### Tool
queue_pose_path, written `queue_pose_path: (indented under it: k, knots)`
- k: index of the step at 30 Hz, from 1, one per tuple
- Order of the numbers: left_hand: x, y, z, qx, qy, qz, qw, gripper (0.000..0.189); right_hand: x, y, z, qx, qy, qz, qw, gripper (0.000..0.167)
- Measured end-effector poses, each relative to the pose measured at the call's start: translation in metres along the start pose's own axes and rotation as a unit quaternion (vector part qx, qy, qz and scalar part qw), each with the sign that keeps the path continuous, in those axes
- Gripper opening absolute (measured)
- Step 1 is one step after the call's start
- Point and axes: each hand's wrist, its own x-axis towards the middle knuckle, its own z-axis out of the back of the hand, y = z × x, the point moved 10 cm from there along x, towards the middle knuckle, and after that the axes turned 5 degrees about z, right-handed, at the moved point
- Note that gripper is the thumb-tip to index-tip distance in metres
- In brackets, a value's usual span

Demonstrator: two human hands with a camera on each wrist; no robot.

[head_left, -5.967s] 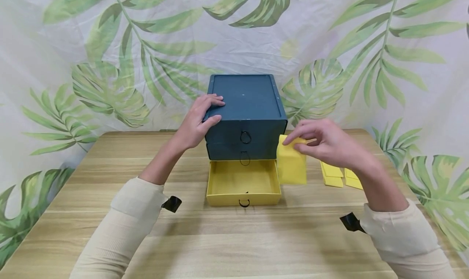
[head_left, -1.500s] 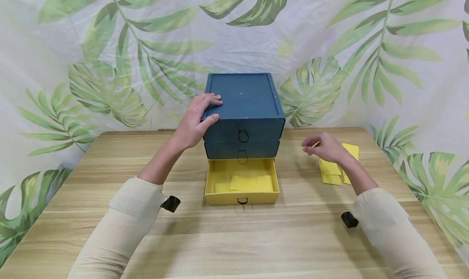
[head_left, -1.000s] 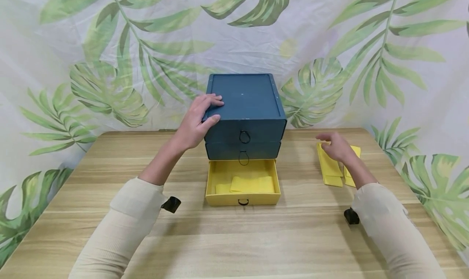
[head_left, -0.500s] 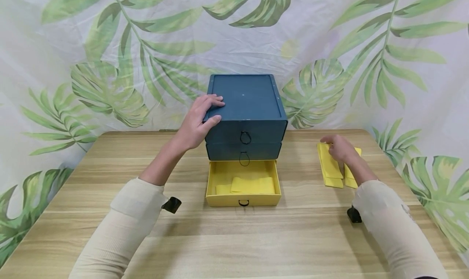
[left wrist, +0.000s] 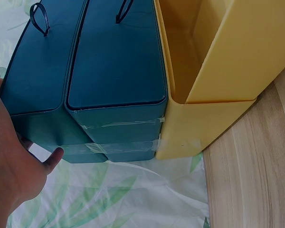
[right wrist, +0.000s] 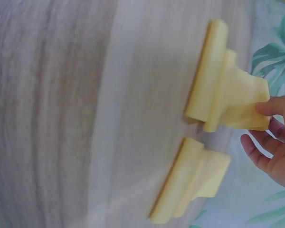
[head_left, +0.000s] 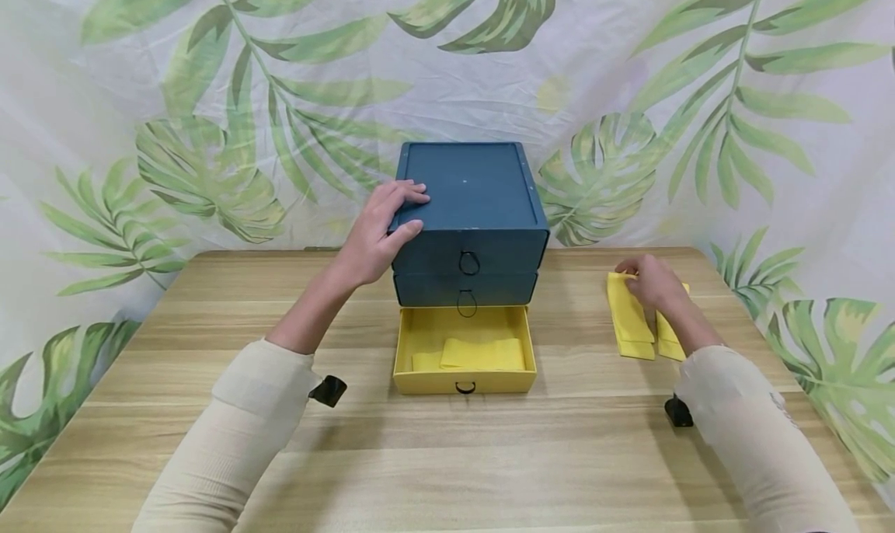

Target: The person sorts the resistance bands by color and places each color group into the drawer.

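My left hand [head_left: 370, 234] rests on the left front corner of a dark blue drawer box [head_left: 475, 183], some fingers lying on its top. At the right, my right hand [head_left: 656, 283] pinches the far end of a folded yellow cloth [right wrist: 242, 90] between thumb and fingers. That end is raised, while the near fold stays by the table. Beside it lies a second folded yellow cloth [right wrist: 190, 180], partly covered by the hand in the head view. Below the blue drawers, a yellow drawer [head_left: 426, 382] is pulled out, with folded yellow cloth [head_left: 482, 353] inside.
The drawers stand on a wooden table [head_left: 461, 463] and have black loop pulls [head_left: 468, 263]. Clear tape [left wrist: 123, 146] runs along their side. Behind the table hangs a leaf-print curtain [head_left: 447, 90]. A black wrist camera [head_left: 329, 391] sits by each sleeve.
Earlier the right hand held a yellow cloth beside the drawer; folded cloth now lies inside it. The right hand has moved right and taken another cloth's far end. The left hand has stayed.
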Motion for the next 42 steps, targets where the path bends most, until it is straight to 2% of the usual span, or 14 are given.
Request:
queue_pose_path:
  k: [11,20,23,27,31,35,42]
  knots:
    - [-0.001,0.001,0.001,-0.004,-0.001,0.005,1.0000,0.040,-0.005,0.038,0.019,0.015,-0.028,0.048,0.9984,0.016]
    - [-0.001,0.001,0.002,-0.001,-0.001,0.005,1.0000,0.040,-0.012,0.066,0.033,0.091,-0.048,0.074,0.9920,0.018]
    - [0.000,0.000,0.002,0.000,-0.001,0.004,1.0000,0.040,-0.015,0.072,0.038,0.137,-0.050,0.075,0.9864,0.017]
    - [0.001,-0.001,0.002,0.000,0.001,0.003,1.0000,0.040,-0.017,0.077,0.043,0.213,-0.045,0.071,0.9735,0.022]
    - [0.002,-0.002,0.002,-0.001,0.003,0.003,1.0000,0.040,-0.020,0.085,0.048,0.253,-0.039,0.077,0.9636,0.027]
    - [0.002,-0.001,0.002,0.000,0.003,0.006,1.0000,0.040,-0.025,0.098,0.054,0.268,-0.033,0.092,0.9585,0.024]
    - [0.001,0.000,0.001,0.003,0.005,0.010,0.9999,0.039,-0.034,0.119,0.059,0.248,-0.012,0.114,0.9619,0.014]
